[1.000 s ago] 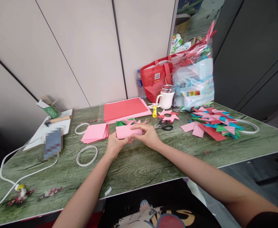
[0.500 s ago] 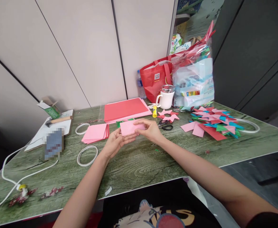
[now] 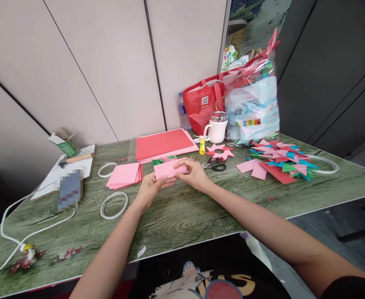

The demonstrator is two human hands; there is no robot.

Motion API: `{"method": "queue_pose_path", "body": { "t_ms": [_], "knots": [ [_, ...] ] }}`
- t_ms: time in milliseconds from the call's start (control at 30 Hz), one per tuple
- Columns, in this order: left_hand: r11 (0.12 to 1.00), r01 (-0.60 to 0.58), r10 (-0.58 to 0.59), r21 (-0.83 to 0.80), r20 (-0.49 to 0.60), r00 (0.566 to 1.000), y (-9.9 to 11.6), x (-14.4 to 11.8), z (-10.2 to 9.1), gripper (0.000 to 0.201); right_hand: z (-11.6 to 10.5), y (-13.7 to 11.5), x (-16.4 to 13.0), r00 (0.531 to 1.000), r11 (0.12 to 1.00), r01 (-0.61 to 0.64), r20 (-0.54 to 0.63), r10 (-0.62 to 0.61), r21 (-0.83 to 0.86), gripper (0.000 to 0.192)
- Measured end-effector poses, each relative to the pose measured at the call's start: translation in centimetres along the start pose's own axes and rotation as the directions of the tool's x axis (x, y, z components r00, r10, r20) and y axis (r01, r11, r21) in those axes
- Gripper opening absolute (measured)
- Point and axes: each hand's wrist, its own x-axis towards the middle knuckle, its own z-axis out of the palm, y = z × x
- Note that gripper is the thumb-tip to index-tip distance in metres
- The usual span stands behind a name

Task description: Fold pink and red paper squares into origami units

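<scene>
Both my hands hold a folded pink paper (image 3: 167,169) just above the green wood-grain table (image 3: 182,216). My left hand (image 3: 149,189) pinches its lower left edge, thumb on top. My right hand (image 3: 194,173) grips its right end with the fingers curled over the top. A stack of pink paper squares (image 3: 124,174) lies just left of my hands. Behind them lies a pile of red and pink sheets (image 3: 163,144).
Two white tape rings (image 3: 114,204) (image 3: 106,169) lie at left, with a white cable (image 3: 29,234), a hammer (image 3: 74,158) and a small green box (image 3: 64,144). Scissors (image 3: 216,166), a glue stick (image 3: 202,146), folded paper stars (image 3: 221,151), a white mug (image 3: 217,128), a red bag (image 3: 202,101), a plastic bag (image 3: 251,106) and a heap of folded coloured pieces (image 3: 278,161) sit at right.
The pink paper was lifted slightly off the table and tilted between my hands; my left thumb has come onto its lower edge. Everything else stays put.
</scene>
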Motion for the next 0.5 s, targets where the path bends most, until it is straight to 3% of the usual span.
{"method": "queue_pose_path", "body": {
  "t_ms": [200, 500],
  "knots": [
    [0.999, -0.017, 0.014, -0.038, -0.058, 0.998, 0.43, 0.05, -0.21, 0.045, 0.15, 0.01, 0.3, 0.989, 0.957, -0.147, 0.045, 0.14, 0.252, 0.025],
    [0.99, -0.044, 0.035, -0.134, -0.067, 0.997, 0.88, 0.19, -0.89, 0.04, 0.06, -0.46, 0.54, 0.963, 0.862, -0.265, 0.074, 0.259, 0.432, 0.026]
  ]
}}
